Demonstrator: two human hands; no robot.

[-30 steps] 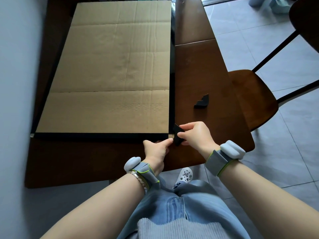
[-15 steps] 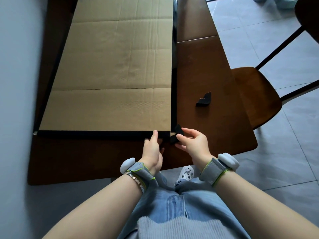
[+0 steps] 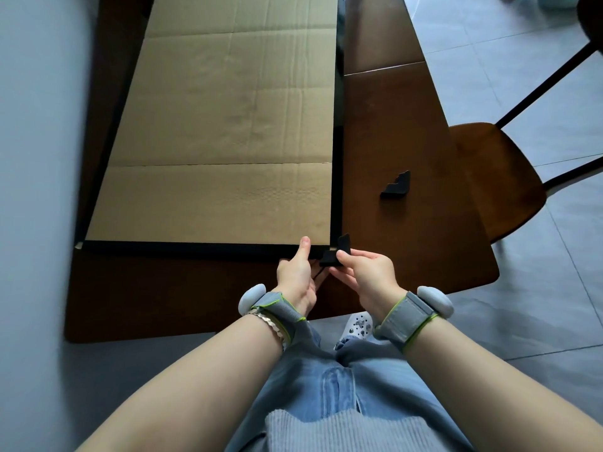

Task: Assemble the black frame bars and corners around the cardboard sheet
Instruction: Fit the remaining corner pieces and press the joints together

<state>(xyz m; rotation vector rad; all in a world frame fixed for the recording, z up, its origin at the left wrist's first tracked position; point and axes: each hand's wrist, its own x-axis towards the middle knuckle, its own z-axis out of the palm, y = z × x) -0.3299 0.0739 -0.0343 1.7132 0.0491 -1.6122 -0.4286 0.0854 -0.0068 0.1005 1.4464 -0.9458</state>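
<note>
The cardboard sheet (image 3: 222, 151) lies flat on the tabletop (image 3: 408, 249), with a black near bar (image 3: 182, 247) and a right bar (image 3: 337, 190) along its edges. At their meeting corner, the right hand (image 3: 368, 275) pinches a black corner piece (image 3: 336, 252). The left hand (image 3: 295, 275) grips the near bar, thumb on top. A spare corner (image 3: 395, 185) lies apart, toward the chair (image 3: 489, 177).

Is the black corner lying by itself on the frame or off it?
Off. The loose corner piece lies on the table, apart from the frame bar edging the cardboard sheet.
</note>
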